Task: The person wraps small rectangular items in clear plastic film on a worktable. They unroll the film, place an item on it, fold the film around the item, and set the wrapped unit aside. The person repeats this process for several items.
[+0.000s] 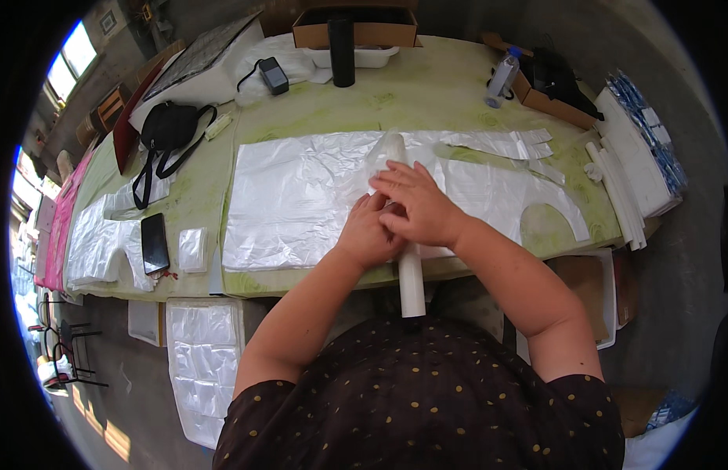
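No readable words or numbers, any print on the blue packets (655,147) too small

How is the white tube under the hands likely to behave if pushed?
The white tube would probably roll sideways, being round. It looks stiff, since its near end runs straight past the edge of the table. Pressing on that overhang might tip it.

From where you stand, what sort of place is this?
Probably a small workshop for plastic goods: a large, glossy white plastic sheet with curved cut-outs lies on a long green-covered table, and rows of square, translucent plastic packets sit below the front edge.
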Demonstrator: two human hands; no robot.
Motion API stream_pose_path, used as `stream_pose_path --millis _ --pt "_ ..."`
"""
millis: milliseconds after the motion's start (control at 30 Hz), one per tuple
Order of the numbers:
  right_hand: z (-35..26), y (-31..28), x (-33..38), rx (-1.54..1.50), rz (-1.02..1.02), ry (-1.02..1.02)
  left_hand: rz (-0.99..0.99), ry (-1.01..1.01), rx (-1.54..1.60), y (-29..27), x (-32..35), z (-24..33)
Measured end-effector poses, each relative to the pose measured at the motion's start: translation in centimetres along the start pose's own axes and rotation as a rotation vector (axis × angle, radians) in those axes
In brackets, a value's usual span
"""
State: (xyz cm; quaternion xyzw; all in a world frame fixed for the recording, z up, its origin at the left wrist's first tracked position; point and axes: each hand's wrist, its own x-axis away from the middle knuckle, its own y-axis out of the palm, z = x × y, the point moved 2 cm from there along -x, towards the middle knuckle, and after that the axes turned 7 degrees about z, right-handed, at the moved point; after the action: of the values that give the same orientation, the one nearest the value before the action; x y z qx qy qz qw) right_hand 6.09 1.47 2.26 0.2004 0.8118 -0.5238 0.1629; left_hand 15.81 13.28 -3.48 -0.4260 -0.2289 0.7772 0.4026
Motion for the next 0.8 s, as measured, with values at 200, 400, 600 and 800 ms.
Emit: stream_pose_path --millis 200,400,600,800 --pt "-2.9 0.4 4.1 -0.088 0.052 -0.005 0.171 0.037 0.098 -3.0 3.6 -0.1" --pt "-4.4 2.7 6.3 -0.183 0.007 -0.006 0.373 0.117 0.26 -7.2 2.4 1.9" --pt "-6.1 3.2 5.5 -0.391 0.098 -0.013 -0.308 0.317 0.051 -4.4 -3.1 3.2" --pt "-7.0 -0.7 10.8 -0.347 0.198 -0.131 -0.146 0.171 -0.083 -5.9 1.7 -0.8"
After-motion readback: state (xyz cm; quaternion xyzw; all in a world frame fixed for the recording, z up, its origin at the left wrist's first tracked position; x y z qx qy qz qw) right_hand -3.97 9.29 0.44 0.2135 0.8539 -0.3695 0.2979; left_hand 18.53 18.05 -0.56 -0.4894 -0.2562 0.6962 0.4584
